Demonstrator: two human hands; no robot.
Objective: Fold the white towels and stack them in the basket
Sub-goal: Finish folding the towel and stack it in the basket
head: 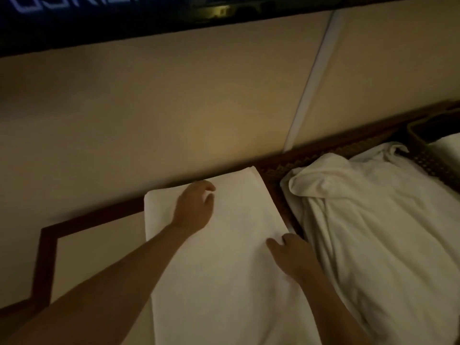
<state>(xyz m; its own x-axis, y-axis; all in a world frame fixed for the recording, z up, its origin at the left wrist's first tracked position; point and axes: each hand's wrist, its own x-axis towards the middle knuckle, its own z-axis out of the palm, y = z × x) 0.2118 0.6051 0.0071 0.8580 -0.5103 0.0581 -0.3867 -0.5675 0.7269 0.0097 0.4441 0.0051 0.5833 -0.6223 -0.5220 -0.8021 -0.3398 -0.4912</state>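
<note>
— Head view, dim light. On what surface? Hard to tell.
— Patterned, dark wood border; flat white towel (224, 245) spread lengthwise against the wall (149, 108).
— Left hand (194, 210)?
— Resting on the towel's far end, fingers loosely bent, gripping nothing.
— Right hand (291, 255)?
— At the towel's right edge, fingers curled over the hem; pinching or merely pressing, cannot tell.
— Other laundry?
— Crumpled heap of white towels (373, 232) just beside, to the right.
— Basket (428, 155)?
— Dark, woven, far right beyond the heap, something white folded inside (448, 145).
</note>
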